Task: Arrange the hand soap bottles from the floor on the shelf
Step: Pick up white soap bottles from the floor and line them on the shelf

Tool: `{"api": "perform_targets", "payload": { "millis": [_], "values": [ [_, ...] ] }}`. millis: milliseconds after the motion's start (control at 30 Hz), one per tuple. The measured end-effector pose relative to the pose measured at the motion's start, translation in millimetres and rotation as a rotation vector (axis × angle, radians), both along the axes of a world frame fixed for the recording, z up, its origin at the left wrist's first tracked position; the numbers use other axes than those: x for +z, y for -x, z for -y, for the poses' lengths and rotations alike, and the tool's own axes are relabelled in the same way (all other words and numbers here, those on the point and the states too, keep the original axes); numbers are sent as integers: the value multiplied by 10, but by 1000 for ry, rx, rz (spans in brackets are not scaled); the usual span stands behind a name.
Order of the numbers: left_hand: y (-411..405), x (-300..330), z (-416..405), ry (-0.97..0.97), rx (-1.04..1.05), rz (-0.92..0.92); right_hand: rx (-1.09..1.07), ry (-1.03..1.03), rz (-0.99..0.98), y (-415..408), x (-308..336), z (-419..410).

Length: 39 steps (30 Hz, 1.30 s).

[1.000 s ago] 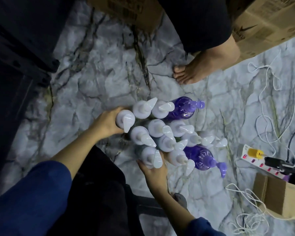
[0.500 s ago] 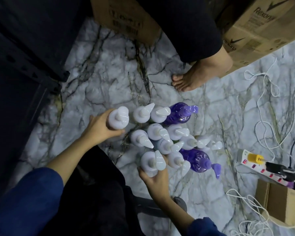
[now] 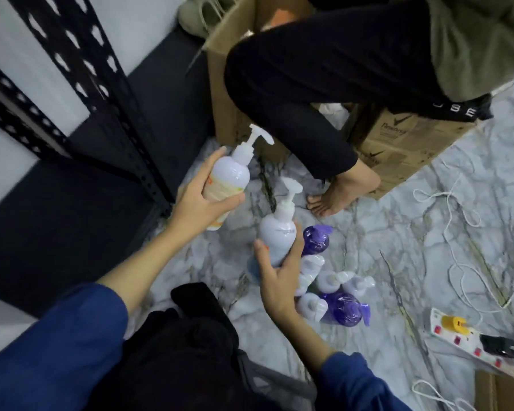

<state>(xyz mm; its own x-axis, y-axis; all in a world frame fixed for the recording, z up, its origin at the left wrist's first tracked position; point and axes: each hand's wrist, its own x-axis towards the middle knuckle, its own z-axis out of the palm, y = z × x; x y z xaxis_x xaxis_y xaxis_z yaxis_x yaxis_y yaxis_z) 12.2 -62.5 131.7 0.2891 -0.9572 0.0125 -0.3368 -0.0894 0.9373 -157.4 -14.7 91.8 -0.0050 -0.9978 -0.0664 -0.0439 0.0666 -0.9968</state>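
While more soap bottles (image 3: 330, 289) stand on the marble floor (image 3: 398, 232), each hand grips one white pump bottle up in the air. The left hand (image 3: 201, 200) holds its bottle (image 3: 229, 179) near the black shelf (image 3: 80, 93). The right hand (image 3: 275, 275) holds its bottle (image 3: 278, 235) just above the group.

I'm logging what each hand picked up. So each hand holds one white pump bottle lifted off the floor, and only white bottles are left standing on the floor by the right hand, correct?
Not quite. In the head view, the left hand and the right hand each hold a white pump bottle, but the bottles left on the floor include two purple bottles among the white ones.
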Motion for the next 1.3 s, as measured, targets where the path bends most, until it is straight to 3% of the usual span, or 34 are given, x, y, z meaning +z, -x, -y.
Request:
{"api": "perform_targets", "payload": {
  "millis": [433,700,1300],
  "values": [
    [-398,1939,-538,398,398,126,132,446,233,-597,1757,189],
    [-624,3057,-1152,590,617,274,266,599,375,-1101,2854,-16],
    [-1765,3924,-2417,677,1041,428,678,782,471,-2888,4205,-596]
  ]
}}
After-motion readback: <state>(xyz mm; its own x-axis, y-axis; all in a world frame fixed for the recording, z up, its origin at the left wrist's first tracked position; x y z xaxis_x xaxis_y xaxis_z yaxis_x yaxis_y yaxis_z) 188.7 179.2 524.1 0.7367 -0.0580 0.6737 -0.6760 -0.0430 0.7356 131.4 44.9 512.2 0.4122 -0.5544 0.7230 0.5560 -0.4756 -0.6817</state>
